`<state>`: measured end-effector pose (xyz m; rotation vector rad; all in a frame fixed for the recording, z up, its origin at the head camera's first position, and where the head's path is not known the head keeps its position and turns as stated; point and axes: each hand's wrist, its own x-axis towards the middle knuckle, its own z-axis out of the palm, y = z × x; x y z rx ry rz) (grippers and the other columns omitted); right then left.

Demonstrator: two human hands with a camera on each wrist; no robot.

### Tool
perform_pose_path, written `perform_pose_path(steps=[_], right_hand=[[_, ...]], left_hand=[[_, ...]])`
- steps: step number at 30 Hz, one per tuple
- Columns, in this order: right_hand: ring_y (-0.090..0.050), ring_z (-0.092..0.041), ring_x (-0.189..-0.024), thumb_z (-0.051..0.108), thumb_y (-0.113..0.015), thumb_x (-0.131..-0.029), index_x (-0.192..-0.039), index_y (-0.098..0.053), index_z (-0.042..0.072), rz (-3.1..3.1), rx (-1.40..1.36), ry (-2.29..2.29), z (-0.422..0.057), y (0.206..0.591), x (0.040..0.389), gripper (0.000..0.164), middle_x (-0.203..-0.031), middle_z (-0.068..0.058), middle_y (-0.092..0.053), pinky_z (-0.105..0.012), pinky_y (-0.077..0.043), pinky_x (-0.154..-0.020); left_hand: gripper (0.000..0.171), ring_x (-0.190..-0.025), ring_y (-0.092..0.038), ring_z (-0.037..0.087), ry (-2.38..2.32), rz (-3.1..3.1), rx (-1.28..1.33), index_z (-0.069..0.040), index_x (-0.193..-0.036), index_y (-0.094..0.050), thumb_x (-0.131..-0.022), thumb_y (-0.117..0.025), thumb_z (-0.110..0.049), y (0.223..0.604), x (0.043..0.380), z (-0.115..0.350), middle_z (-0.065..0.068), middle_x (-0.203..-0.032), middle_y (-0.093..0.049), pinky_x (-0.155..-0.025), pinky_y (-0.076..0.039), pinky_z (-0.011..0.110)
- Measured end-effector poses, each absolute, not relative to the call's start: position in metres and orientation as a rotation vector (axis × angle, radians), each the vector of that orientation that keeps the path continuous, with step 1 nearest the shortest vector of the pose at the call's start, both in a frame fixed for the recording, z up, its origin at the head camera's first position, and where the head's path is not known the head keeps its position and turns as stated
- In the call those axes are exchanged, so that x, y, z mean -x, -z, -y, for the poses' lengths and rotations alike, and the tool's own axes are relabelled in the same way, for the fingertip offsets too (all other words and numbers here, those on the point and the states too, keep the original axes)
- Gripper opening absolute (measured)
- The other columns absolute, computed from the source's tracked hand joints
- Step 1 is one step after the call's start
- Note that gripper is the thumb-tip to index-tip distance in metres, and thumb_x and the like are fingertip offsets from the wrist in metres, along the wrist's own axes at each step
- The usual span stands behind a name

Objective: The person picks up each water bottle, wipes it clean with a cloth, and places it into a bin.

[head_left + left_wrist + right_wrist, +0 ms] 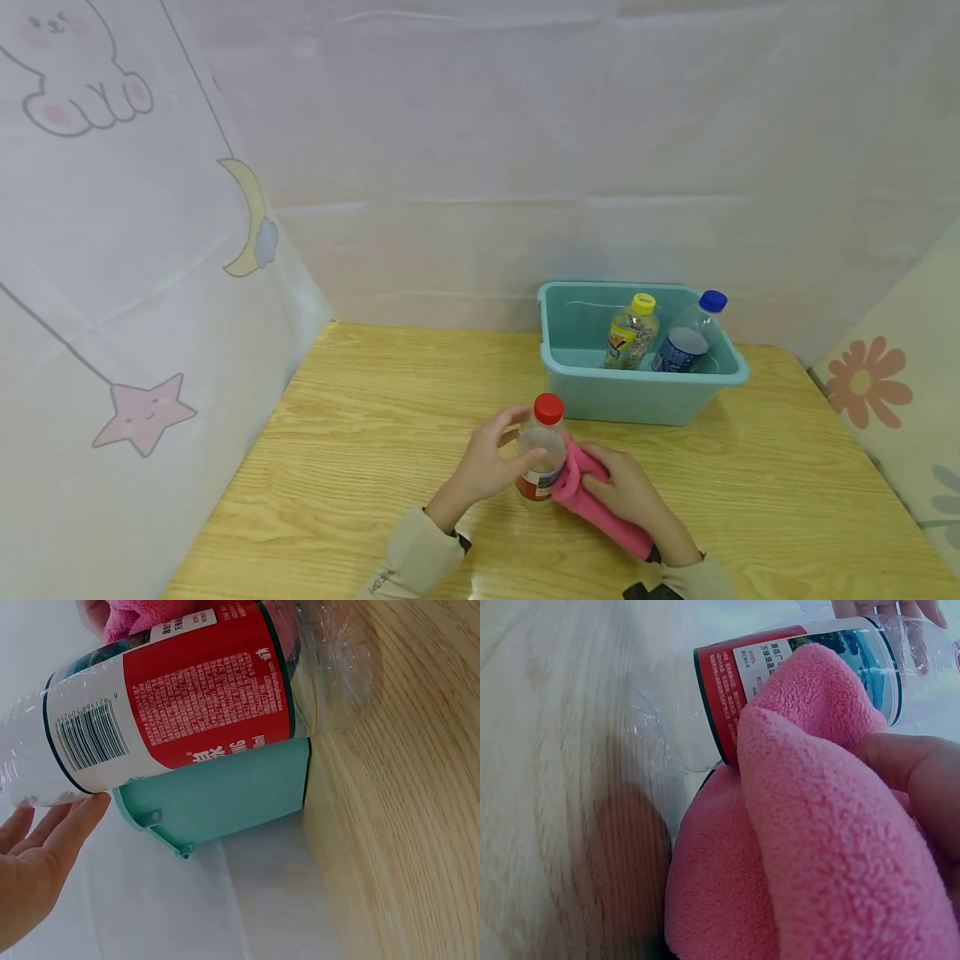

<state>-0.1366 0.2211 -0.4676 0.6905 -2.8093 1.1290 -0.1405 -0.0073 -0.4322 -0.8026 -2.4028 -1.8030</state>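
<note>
A clear plastic bottle (542, 450) with a red cap (549, 408) stands upright on the wooden table. Its red and white label (210, 690) faces the left wrist camera. My left hand (483, 462) holds the bottle from the left, thumb in front and fingers round the back of its upper part. On the other side, my right hand (626, 492) grips a fuzzy pink cloth (832, 825) and presses it against the label. The cloth's lower end hangs under the right palm, and part of it hides the label.
Just behind the bottle stands a teal bin (622, 400). Inside it are a yellow-capped bottle (632, 337) and a blue-capped bottle (684, 342). The wooden table (360, 467) meets a pale sheet (450, 167) at the back and patterned sheets on both sides.
</note>
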Motion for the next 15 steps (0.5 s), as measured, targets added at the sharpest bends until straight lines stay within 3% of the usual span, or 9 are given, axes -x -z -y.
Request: perform_pose_path(steps=[5,15], right_hand=[[-0.054,-0.011,-0.078,-0.002,-0.066,-0.075,-0.115,-0.059,-0.001,2.763,-0.723,-1.098,-0.2226,0.4696,0.1348,0.040,-0.104,-0.011,-0.064,-0.025,-0.046,-0.063],[-0.060,-0.023,-0.092,-0.002,-0.066,-0.074,-0.115,-0.059,-0.002,2.767,-0.688,-1.062,-0.2245,0.4626,0.1280,0.042,-0.107,-0.013,-0.063,-0.037,-0.051,-0.073]], left_hand=[[0.049,-0.114,-0.047,0.024,1.751,2.353,0.826,-0.005,-0.126,-0.048,-0.082,-0.068,-0.016,0.4333,0.1416,0.0053,0.007,-0.123,-0.050,-0.089,-0.047,0.037],[0.045,-0.107,-0.049,0.024,1.622,2.303,0.855,-0.002,-0.120,-0.053,-0.081,-0.069,-0.017,0.4326,0.1432,0.0038,0.008,-0.114,-0.050,-0.083,-0.051,0.035]])
